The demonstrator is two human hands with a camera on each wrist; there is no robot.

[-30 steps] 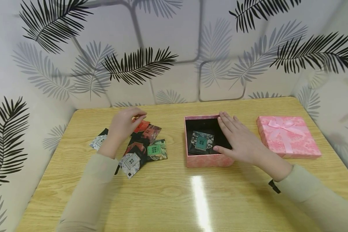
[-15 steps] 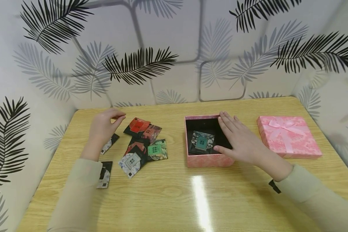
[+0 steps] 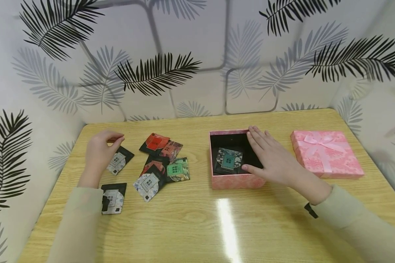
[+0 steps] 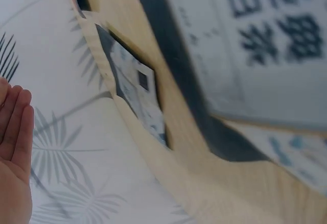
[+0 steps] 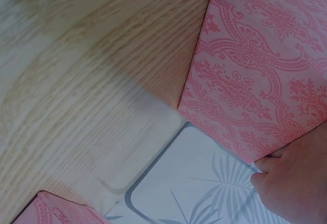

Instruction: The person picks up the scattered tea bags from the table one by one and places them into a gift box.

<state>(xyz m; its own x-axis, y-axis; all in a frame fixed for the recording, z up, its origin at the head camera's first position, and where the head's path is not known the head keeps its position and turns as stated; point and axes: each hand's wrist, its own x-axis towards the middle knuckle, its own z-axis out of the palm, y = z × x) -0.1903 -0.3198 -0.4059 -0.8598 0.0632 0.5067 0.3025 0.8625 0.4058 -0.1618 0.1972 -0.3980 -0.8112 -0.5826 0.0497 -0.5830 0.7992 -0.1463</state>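
My left hand [image 3: 99, 151] is over the left part of the table, fingers bent toward the thumb, with nothing visible in it. Beside and below it lies a dark tea sachet [image 3: 119, 160] with a white label. Another white-labelled sachet [image 3: 114, 199] lies nearer, beside the left sleeve, and looms large in the left wrist view. My right hand [image 3: 274, 157] rests with straight fingers on the right rim of an uncovered pink box [image 3: 238, 182]. Inside that black-lined box lies a teal-labelled sachet [image 3: 228, 160]. The right wrist view shows the box's patterned outer side [image 5: 245, 66].
Between the left hand and the box is a loose pile of sachets: a red one [image 3: 155, 142], a brownish-red one [image 3: 172, 149], a green one [image 3: 178, 170] and a white one [image 3: 148, 184], among others. A pink lid [image 3: 326, 155] with a ribbon bow lies at right.
My left hand has moved left from above the red sachet to beside the far white-labelled one, uncovering both left sachets. My right hand stays on the box rim.
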